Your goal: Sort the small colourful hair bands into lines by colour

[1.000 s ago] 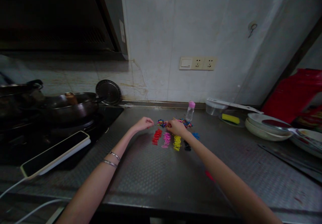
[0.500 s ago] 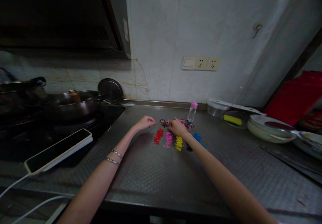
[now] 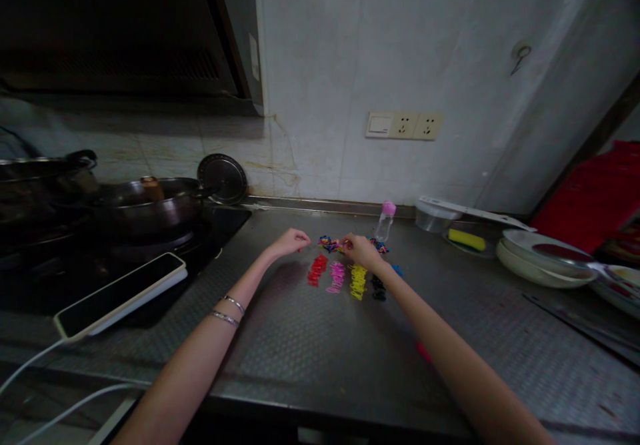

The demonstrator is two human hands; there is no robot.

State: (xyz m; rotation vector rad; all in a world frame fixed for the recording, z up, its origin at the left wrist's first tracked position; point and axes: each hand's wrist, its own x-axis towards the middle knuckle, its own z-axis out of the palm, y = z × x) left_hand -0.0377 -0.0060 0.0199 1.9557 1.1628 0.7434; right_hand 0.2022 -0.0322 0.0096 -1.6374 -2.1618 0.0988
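From where I stand, the right hand [image 3: 363, 251] reaches to the mixed pile of small bands [image 3: 329, 244] on the far part of the counter [image 3: 290, 345], thumb and finger nearly meeting; it looks like picking through. The left hand [image 3: 291, 241], loosely curled, hovers just left. They're too small to tell whether either holds one. Nearer, left to right, lie red bands [image 3: 317, 270], pink bands [image 3: 336, 277], yellow bands [image 3: 358, 281] and black bands [image 3: 379, 289]. A fine pinch seems called for.
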